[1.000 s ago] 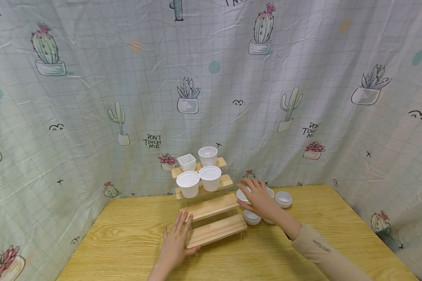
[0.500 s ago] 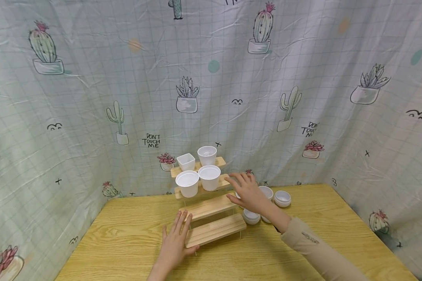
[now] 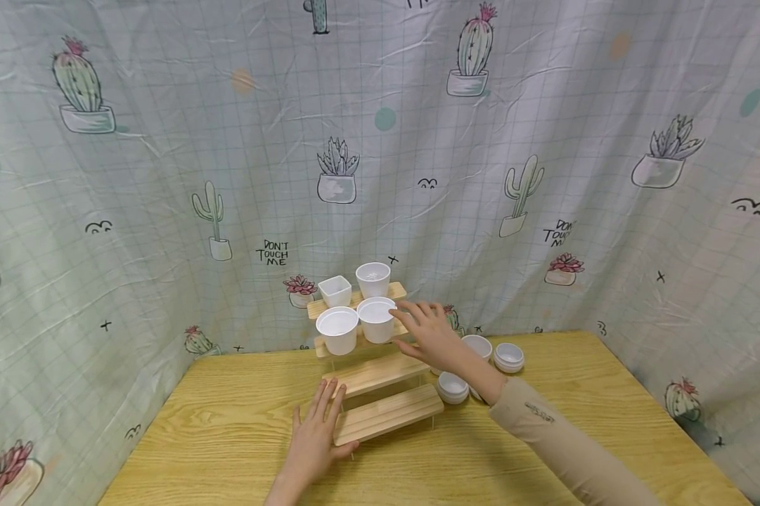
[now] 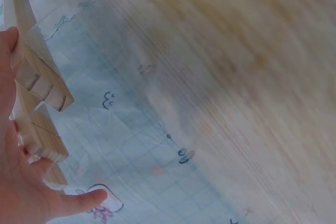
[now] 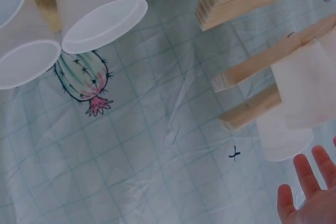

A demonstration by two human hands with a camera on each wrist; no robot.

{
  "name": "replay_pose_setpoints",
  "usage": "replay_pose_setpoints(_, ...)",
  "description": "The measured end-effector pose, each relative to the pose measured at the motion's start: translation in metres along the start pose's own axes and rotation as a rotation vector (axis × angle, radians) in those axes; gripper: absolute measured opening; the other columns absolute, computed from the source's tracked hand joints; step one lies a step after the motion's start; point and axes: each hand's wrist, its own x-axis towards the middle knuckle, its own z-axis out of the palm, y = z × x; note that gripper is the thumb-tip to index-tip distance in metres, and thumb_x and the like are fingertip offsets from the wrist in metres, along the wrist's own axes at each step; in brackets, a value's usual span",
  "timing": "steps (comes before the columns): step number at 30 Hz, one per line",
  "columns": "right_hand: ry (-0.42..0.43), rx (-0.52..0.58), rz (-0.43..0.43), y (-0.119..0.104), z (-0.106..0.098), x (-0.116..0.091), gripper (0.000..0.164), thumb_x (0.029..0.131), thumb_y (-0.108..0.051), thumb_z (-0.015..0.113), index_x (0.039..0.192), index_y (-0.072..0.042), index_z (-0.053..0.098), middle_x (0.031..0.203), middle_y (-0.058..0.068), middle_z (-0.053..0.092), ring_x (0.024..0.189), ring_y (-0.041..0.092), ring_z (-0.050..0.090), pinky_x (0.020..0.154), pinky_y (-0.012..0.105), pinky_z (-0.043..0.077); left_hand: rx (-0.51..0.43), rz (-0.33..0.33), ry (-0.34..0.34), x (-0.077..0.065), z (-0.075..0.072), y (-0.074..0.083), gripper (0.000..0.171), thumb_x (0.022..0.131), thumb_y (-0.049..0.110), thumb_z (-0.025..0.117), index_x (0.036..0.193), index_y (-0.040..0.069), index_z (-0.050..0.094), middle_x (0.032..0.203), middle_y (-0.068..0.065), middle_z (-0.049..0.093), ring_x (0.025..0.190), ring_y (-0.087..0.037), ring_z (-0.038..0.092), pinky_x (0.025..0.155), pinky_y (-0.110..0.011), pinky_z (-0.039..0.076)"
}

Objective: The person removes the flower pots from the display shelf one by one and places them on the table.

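A wooden four-step display stand [image 3: 386, 414] stands on the table. My left hand [image 3: 314, 436] spans its left end with straight, spread fingers, the thumb at the front edge of the lowest step; the left wrist view shows this hand [image 4: 26, 182] against the step ends. On the second-highest step stand two round white plastic pots, a left one [image 3: 339, 336] and a right one [image 3: 377, 325]. A square white pot [image 3: 337, 294] and another round one [image 3: 374, 280] occupy the top step. My right hand [image 3: 432, 336] has its loosely bent fingertips right at the right-hand pot's side.
Several more white pots stand right of the stand, including a low one [image 3: 452, 388] near its right end and a low stacked one [image 3: 509, 358] farther right. A cactus-print curtain [image 3: 386, 161] hangs behind the wooden table [image 3: 228, 436].
My right hand has moved left, from above the pots beside the stand to the right-hand pot on the second-highest step. The left hand has stayed at the stand's left end.
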Motion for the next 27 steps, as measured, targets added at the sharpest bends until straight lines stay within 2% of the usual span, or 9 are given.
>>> replay_pose_setpoints(14, -0.101, 0.011, 0.034, -0.006, 0.009, 0.019, 0.053, 0.082, -0.037, 0.06, 0.127, -0.013, 0.047, 0.127, 0.008, 0.051, 0.108, 0.025, 0.047, 0.081, 0.044, 0.039, 0.002, 0.0, -0.004, -0.001, 0.0, 0.001, 0.097, 0.064, 0.056, 0.068, 0.141, 0.015, 0.025, 0.148, -0.005, 0.023, 0.136, -0.027, 0.02, 0.092, -0.07, 0.029)
replay_pose_setpoints(22, -0.143, 0.015, 0.049, -0.01, 0.018, 0.029, 0.049, 0.086, -0.04, 0.053, 0.129, -0.017, 0.044, 0.13, 0.006, 0.049, 0.112, 0.028, 0.046, 0.086, 0.048, 0.037, 0.0, 0.025, 0.063, -0.001, 0.001, 0.001, 0.096, 0.062, 0.055, 0.07, 0.138, 0.013, 0.03, 0.145, -0.008, 0.029, 0.134, -0.027, 0.024, 0.087, -0.071, 0.032)
replay_pose_setpoints(27, -0.176, 0.031, 0.062, -0.013, 0.021, 0.035, 0.048, 0.088, -0.041, 0.048, 0.13, -0.019, 0.043, 0.132, 0.005, 0.047, 0.115, 0.028, 0.044, 0.089, 0.049, 0.035, 0.003, 0.014, 0.039, -0.001, 0.001, 0.001, 0.097, 0.063, 0.055, 0.07, 0.14, 0.014, 0.027, 0.147, -0.006, 0.026, 0.135, -0.027, 0.022, 0.089, -0.07, 0.031)
